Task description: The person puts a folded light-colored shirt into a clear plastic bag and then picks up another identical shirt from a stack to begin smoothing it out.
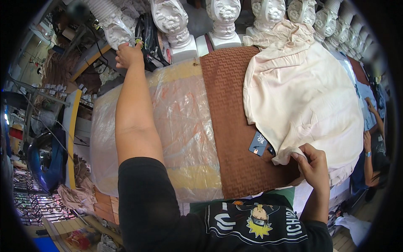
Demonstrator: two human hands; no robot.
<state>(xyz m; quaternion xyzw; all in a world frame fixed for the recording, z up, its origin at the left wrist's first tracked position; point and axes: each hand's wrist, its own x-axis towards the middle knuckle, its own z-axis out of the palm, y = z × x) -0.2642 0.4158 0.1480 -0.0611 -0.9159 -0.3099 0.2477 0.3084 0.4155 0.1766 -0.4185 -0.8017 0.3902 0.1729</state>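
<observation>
Beyond the far left edge of the counter, the left hand is stretched out, its fingers closed on a small green-and-yellow object at the foot of a white baluster; what it is I cannot tell. Black straps hang just right of those fingers. Between the two hands lie a clear plastic-wrapped bundle, then a brown zigzag-textured cloth. A dark blue rectangular tag lies just left of the right hand, whose fingers pinch the near hem of the cream garment. That garment spreads away from those fingers, up and rightward, its long axis running toward the balusters; the right hand is much nearer to it.
</observation>
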